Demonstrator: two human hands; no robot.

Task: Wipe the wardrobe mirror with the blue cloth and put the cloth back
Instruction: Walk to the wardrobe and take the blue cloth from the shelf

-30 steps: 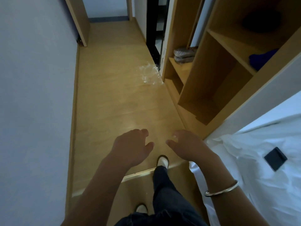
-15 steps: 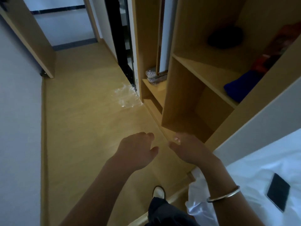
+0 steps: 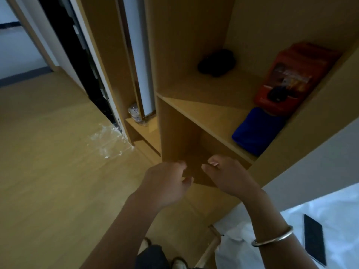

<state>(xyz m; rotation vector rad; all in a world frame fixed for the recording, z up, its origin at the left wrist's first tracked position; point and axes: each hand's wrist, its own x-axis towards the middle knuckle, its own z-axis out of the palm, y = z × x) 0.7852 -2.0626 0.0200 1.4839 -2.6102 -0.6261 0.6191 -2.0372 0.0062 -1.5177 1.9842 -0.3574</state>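
The blue cloth [image 3: 254,131] lies folded on a wooden wardrobe shelf [image 3: 204,111] at the right, next to a red box. A narrow strip of the wardrobe mirror [image 3: 140,61] shows edge-on at the upper middle. My left hand [image 3: 167,183] and my right hand [image 3: 227,177] hang side by side in front of the lower compartment, below and left of the cloth. Both hold nothing, with fingers loosely curled and apart. Neither hand touches the cloth.
A red box [image 3: 287,74] and a dark object [image 3: 216,62] sit on the same shelf. A bed with a white sheet [image 3: 340,214] and a black phone [image 3: 314,238] is at the lower right. Crumpled plastic [image 3: 108,140] lies on the wooden floor by a dark doorway.
My view has tilted up and moved closer to the wardrobe. The shelf with the blue cloth is larger and nearer. Both hands have risen toward the shelves, still side by side.
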